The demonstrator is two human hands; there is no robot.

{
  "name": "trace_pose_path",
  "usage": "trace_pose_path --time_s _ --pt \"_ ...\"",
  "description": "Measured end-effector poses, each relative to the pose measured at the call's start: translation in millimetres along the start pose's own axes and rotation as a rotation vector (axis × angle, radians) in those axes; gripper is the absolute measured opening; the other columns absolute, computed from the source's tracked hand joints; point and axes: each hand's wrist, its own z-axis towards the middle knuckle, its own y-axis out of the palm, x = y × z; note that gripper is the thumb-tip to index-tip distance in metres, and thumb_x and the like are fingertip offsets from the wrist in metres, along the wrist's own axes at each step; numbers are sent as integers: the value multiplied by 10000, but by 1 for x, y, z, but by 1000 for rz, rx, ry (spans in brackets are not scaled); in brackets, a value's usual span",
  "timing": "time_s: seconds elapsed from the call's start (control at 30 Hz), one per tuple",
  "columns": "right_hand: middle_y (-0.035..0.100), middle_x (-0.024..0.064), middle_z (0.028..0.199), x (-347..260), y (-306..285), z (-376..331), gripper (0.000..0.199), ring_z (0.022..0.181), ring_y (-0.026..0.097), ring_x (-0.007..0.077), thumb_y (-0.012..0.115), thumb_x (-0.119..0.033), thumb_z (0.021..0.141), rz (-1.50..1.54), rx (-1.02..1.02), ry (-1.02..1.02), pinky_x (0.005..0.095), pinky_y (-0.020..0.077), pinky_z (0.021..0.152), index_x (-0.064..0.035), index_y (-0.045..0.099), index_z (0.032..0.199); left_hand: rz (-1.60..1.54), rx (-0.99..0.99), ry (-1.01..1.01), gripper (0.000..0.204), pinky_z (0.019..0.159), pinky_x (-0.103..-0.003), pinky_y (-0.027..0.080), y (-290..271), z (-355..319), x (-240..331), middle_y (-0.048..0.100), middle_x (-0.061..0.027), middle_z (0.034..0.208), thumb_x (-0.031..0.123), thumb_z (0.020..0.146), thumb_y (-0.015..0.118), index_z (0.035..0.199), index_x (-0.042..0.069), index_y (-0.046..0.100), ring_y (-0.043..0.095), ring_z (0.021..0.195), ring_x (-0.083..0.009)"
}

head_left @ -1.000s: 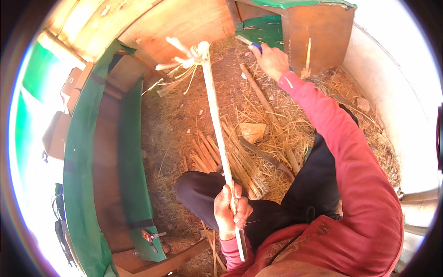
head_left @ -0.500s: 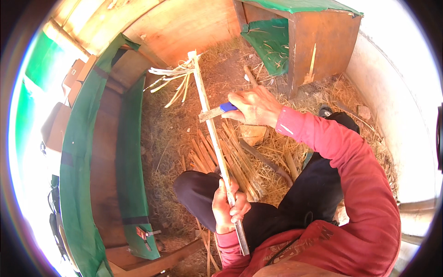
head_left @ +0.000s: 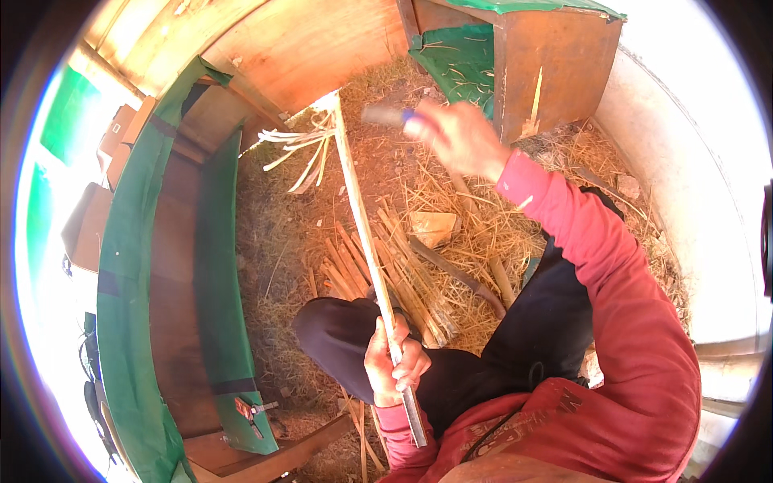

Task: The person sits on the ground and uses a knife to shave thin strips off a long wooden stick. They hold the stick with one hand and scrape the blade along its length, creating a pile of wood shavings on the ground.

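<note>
Nearest the camera, the left hand [head_left: 394, 362] is closed in a fist around the lower part of a long pale stick [head_left: 366, 233], just above the person's dark-trousered knee [head_left: 342, 338]. The stick's bottom end pokes out below the fist, over the red sleeve. From the fist the stick runs up and away, tilted slightly left, to a split top end where thin pale strips [head_left: 302, 149] curl off to the left. Under it on the straw-covered floor [head_left: 290, 241] lies a bundle of cut sticks [head_left: 394, 274], with a dark curved blade [head_left: 455, 274] and a small flat piece of wood [head_left: 433, 228] just to the right. Farther out, the right hand [head_left: 459, 137] is raised and blurred, fingers wrapped around a tool with a blue handle [head_left: 390, 117], held near the stick's top, a little to its right. Behind stands a wooden box [head_left: 555, 64] lined with green cloth
</note>
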Motion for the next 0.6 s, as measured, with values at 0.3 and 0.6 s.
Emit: trace_pose_path --time_s 0.3,0.6 --pt "556 115 533 -16 26 8 468 416 564 283 518 -536 925 -267 -51 -277 407 424 397 -85 558 807 102 127 -14 403 277 -232 178 19 5 -3 318 -8 405 441 1039 284 842 113 414 222 252 -98" --pt "589 109 584 119 -12 30 665 534 619 273 279 -624 968 -489 131 635 475 514 571 -63 631 912 78 227 -83 425 291 -229 202 1 -39 -31 314 1 411 463 1029 312 822 107 417 226 262 -92"
